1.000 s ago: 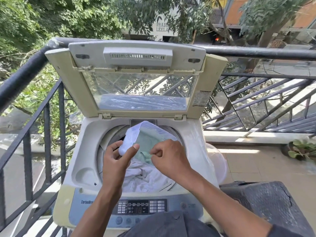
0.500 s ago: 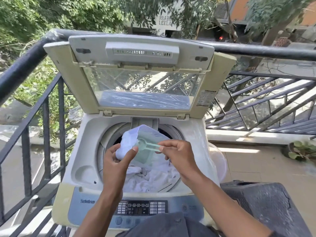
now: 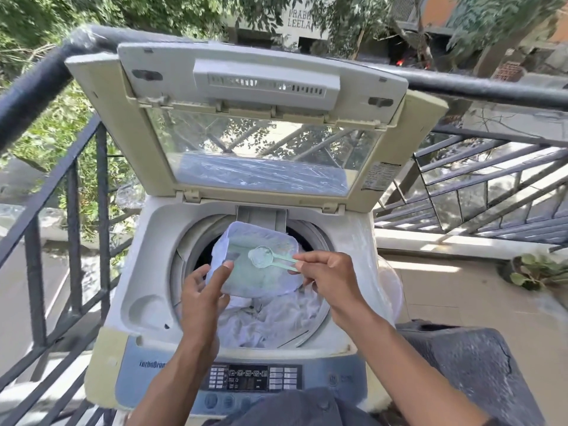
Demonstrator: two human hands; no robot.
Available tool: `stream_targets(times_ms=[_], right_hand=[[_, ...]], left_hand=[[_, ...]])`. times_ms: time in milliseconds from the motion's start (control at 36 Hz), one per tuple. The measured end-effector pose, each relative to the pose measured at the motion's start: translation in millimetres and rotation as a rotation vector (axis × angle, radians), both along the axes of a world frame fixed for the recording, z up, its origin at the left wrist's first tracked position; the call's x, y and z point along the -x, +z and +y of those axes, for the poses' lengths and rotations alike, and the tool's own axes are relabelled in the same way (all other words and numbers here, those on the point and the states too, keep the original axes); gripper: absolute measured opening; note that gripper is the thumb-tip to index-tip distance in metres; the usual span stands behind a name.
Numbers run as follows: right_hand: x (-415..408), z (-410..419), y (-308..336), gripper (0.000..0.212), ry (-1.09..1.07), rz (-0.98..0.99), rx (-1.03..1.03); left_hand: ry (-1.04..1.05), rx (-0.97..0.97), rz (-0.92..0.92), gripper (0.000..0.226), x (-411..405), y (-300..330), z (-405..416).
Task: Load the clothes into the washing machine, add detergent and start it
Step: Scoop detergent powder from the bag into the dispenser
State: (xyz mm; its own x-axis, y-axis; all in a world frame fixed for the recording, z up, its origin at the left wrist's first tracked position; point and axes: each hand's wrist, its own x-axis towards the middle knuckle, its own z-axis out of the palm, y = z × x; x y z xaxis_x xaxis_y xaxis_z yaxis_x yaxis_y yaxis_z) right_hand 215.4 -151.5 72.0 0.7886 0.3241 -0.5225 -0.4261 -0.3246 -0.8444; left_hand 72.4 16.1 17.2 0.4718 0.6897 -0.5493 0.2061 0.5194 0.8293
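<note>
From the head camera, a top-loading washing machine (image 3: 147, 272) stands against a balcony railing (image 3: 70, 186), its lid (image 3: 255, 124) propped fully open. White clothes (image 3: 276, 321) already lie bunched in the drum, so the loading step looks done, or nearly so.

The left hand (image 3: 199, 299) grips a translucent detergent tub (image 3: 246, 278) from its near-left side, thumb up against the wall, holding it tilted over the drum opening. The right hand (image 3: 329, 278) pinches the handle of a pale green scoop (image 3: 262, 256) between thumb and fingertips; the bowl of the scoop sits over the open mouth of the tub and appears to carry a heap of powder — though the blur makes the amount hard to judge. The two hands are near each other but not touching, each clamped on its own thing.

By my reading the task is at the detergent stage: powder is measured but not yet tipped onto the clothes. Still left, judging from this view — emptying the scoop, lowering the lid, and pressing buttons on the control panel (image 3: 252, 382) at the front edge.
</note>
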Motion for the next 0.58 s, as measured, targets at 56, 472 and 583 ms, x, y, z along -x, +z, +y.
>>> stream_targets(times_ms=[56,472,583], right_hand=[[-4.3,3.7,0.3,0.013,-0.008,-0.003,-0.005],[-52.2,72.3,-17.5,0.008,-0.128,-0.147,0.121],[-56.4,94.0,-32.3,0.011,-0.053,-0.241,0.228]], left_hand=[[0.009,0.016,0.010,0.101,-0.4,-4.4,1.5],[0.020,0.051,0.101,0.104,7.1,-29.7,23.1],[0.032,0.044,0.109,0.098,5.0,-28.2,23.3]])
